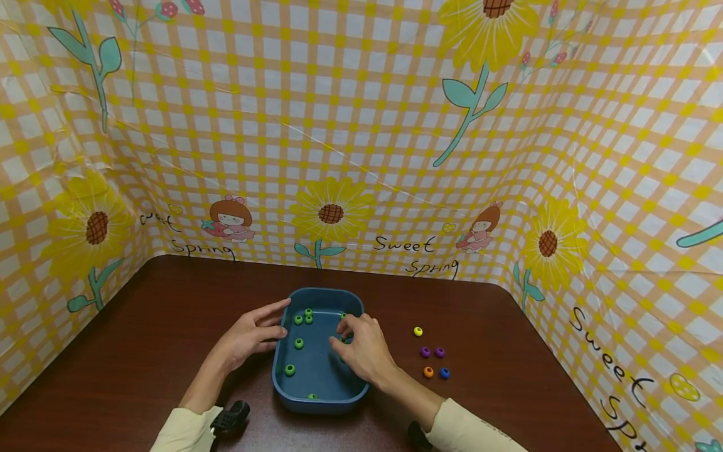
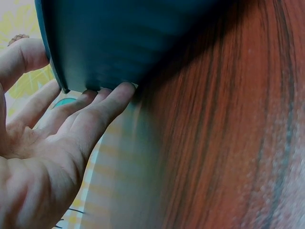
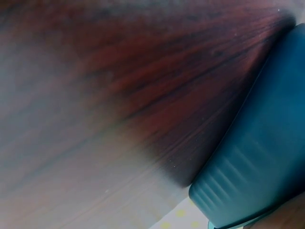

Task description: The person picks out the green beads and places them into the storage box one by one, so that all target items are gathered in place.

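Observation:
A blue rectangular tub (image 1: 316, 407) stands on the table, several green beads (image 1: 299, 344) scattered over its floor. My left hand (image 1: 248, 339) touches the tub's left side, its fingers spread. In the left wrist view its fingertips (image 2: 125, 89) rest against the tub's wall (image 2: 114, 43). Over the tub's right half is my right hand (image 1: 366, 348), with bent fingers and a visible gap between thumb and fingertips. Green beads show around that thumb and are partly covered by the hand. In the right wrist view the tub's outer wall (image 3: 257, 148) appears, but the fingertips are hidden.
Right of the tub lie a yellow bead (image 1: 418, 331), two purple beads (image 1: 425, 352), an orange bead (image 1: 428, 372) and a blue bead (image 1: 444, 373). Checked cloth (image 1: 361, 144) with sunflowers walls the dark wooden table (image 1: 141, 351) at the back and both sides.

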{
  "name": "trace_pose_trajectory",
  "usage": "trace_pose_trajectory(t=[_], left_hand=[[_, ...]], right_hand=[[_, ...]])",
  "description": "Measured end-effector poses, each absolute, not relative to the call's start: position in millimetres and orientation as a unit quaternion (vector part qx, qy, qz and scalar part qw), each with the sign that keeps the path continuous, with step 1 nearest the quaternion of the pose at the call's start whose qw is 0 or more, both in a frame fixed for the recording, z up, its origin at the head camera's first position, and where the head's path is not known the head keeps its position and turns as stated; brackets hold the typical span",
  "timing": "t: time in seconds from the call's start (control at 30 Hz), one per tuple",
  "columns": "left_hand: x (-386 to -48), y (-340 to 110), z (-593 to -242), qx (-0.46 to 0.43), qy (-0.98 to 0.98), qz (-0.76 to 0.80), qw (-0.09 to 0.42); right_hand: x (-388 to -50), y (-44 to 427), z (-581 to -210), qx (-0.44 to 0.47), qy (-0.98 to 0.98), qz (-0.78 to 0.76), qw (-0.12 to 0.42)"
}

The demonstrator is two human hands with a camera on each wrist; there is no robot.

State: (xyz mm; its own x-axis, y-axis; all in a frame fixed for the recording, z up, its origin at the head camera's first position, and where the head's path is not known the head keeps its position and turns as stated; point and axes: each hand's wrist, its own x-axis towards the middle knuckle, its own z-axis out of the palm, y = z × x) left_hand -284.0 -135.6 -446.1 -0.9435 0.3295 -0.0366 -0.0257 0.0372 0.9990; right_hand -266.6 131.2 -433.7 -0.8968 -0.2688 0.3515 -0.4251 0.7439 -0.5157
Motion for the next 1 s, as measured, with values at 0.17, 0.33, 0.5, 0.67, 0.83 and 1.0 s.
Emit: trace_pose_trajectory(t=[0.17, 0.33, 0.5, 0.67, 0.83, 1.0], left_hand=[[-285, -136, -447, 0.114, 0.707, 0.685, 0.135], [-283, -136, -446, 0.122, 0.706, 0.684, 0.141], [-284, -138, -444, 0.127, 0.705, 0.682, 0.145], [-284, -138, -442, 0.129, 0.704, 0.682, 0.148], [-285, -138, -440, 0.116, 0.708, 0.680, 0.152], [-285, -138, -436, 0.119, 0.710, 0.675, 0.162]], right_hand=[[-265, 132, -433, 0.189, -0.925, 0.305, 0.126], [-265, 133, -434, 0.188, -0.924, 0.308, 0.126], [-265, 132, -433, 0.191, -0.921, 0.314, 0.132], [-265, 132, -433, 0.188, -0.920, 0.316, 0.134], [-265, 131, -433, 0.187, -0.921, 0.314, 0.133], [-265, 132, -433, 0.191, -0.920, 0.312, 0.137]])
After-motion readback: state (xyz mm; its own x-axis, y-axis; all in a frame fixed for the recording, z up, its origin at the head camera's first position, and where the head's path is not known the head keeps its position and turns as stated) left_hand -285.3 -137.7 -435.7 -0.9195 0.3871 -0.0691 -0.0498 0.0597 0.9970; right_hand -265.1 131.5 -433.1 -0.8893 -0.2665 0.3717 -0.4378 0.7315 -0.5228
